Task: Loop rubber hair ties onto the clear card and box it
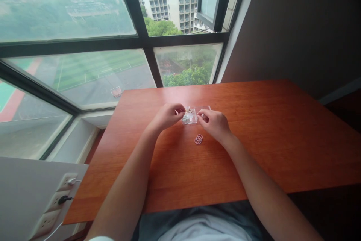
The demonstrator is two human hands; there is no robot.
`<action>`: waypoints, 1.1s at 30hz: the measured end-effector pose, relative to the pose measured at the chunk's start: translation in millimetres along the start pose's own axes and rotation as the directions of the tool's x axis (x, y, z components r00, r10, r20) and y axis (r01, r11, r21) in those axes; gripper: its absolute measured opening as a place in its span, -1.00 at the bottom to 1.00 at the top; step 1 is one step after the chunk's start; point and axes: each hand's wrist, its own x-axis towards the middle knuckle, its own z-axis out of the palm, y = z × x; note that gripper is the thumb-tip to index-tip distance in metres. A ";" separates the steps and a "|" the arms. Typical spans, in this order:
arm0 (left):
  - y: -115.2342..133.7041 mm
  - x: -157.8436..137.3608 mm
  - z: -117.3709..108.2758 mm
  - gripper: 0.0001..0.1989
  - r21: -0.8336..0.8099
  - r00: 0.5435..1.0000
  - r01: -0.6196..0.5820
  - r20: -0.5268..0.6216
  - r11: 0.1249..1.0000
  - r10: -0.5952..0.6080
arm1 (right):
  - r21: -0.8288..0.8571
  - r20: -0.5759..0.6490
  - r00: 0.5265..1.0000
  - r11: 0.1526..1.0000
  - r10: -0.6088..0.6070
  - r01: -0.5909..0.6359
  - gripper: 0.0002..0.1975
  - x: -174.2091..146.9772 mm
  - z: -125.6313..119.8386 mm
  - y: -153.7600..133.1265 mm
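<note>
A small clear plastic box [192, 120] lies on the table between my hands, its lid [207, 108] opened out to the right. Gold-coloured and silvery small pieces [185, 119] sit inside, too small to name. At the box's left edge, my left hand [170, 116] has its thumb and fingers closed on the side. My right hand [214, 122] is closed in a pinch by the box's right side, in front of the lid; whatever its fingertips hold is hidden. Several pink rings, like small hair ties [199, 139], lie in an overlapping cluster just nearer to me.
The reddish-brown wooden table [282, 139] stretches out to the right. Dark-framed windows [146, 41] stand behind and to the left, one pane open. Wall sockets with plugs [65, 199] are at the lower left. A dark wall [296, 26] rises at the right.
</note>
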 end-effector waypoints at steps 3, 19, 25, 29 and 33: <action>-0.2 0.2 0.4 -0.81 -0.004 1.000 0.003 -0.011 1.000 -0.003 | 0.036 0.125 0.992 0.999 -0.011 0.007 -0.85 1.0 -5.1 4.1; -2.8 1.9 3.4 -0.82 -0.005 0.999 -0.026 -0.046 1.000 0.025 | 0.186 0.551 0.823 0.982 -0.138 0.040 -0.89 -5.7 -10.9 9.4; -0.3 1.8 2.5 -0.82 0.000 0.999 -0.015 -0.036 1.000 0.015 | 0.130 0.479 0.867 0.988 -0.140 0.087 -0.88 -5.2 -3.3 12.1; 0.2 1.7 2.8 -0.82 0.002 0.999 -0.012 -0.033 1.000 0.012 | 0.019 0.446 0.890 0.995 -0.099 0.101 -0.89 -4.5 -0.3 9.1; 0.8 1.3 3.1 -0.82 -0.002 1.000 -0.009 -0.021 1.000 0.009 | -0.107 0.464 0.883 0.985 -0.073 0.138 -0.85 -3.9 -1.6 3.5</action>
